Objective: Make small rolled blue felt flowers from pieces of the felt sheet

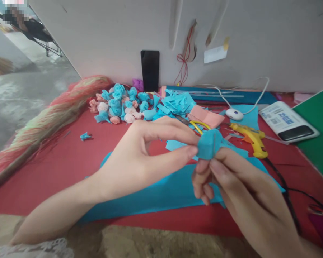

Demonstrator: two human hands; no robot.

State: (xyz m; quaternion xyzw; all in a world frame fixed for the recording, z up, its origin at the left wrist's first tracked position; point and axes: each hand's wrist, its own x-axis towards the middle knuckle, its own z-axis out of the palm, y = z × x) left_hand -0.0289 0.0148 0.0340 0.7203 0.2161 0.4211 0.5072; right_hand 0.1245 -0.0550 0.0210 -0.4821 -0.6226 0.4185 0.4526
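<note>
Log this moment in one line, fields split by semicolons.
left hand: pinching blue paper piece; right hand: pinching its lower right; on red tabletop: paper flowers, yellow glue gun

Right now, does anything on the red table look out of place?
Yes, slightly: one small twisted blue paper piece lies alone at the left, apart from the clustered paper roses, so it looks stray.

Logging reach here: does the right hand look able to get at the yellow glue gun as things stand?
Probably yes: the yellow glue gun lies just beyond the right hand, with nothing standing between them, though that hand holds a blue paper piece it may have to release.
</note>
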